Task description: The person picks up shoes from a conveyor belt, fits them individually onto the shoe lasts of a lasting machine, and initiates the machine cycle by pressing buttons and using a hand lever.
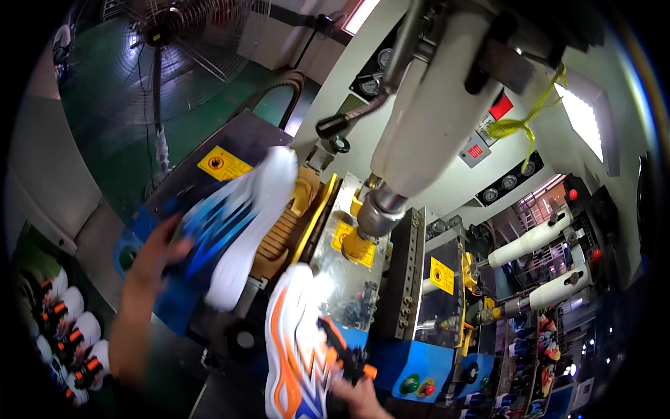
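My left hand (pixel 150 262), blurred by motion, grips a white and blue shoe (pixel 262 216) from its upper side. This shoe is tilted, its white sole toward the right, over the near-left part of the press machine. Low in the middle, my right hand (pixel 357 397) holds a white shoe with an orange and blue sole (pixel 285 349). A black and orange clip (pixel 345 356) sits along that shoe's right side, by my thumb. Most of my right fingers are hidden. Just left of the press head, a brown ribbed mould (pixel 279 237) lies partly behind the left shoe.
A white press cylinder (pixel 433 112) with a yellow-tipped head (pixel 357 244) stands over a metal plate (pixel 342 293). Green and red buttons (pixel 419 386) are on the blue front. Several shoes (pixel 70 314) stand at lower left; a fan (pixel 162 35) is behind. A shoe rack (pixel 541 356) is at right.
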Motion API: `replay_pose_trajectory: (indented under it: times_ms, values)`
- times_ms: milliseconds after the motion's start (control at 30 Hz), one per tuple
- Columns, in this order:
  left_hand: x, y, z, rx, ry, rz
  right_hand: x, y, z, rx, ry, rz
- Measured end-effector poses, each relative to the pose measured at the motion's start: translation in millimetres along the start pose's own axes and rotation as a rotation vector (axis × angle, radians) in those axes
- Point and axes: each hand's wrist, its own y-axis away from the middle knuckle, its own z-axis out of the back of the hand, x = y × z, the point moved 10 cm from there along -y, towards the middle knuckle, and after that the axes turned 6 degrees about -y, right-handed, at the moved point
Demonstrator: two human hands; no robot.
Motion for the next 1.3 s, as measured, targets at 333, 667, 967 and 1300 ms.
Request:
replay_pose_trajectory:
  times_ms: [333,667,967,1300]
  values:
    - [130,315,142,-0.583,0.319,0.052,63,-309,-96,-0.142,-0.022,-0.059]
    - [223,337,68,-0.294,-0.478,0.285,82,-312,-94,-0.164,0.392,0.066]
    - [135,243,-19,-0.219,-0.662,-0.162,25,-59,-236,0.438,0.906,1.151]
    - [114,171,-59,-0.202,-1.066,-0.199,42,-54,-233,0.670,0.690,1.141]
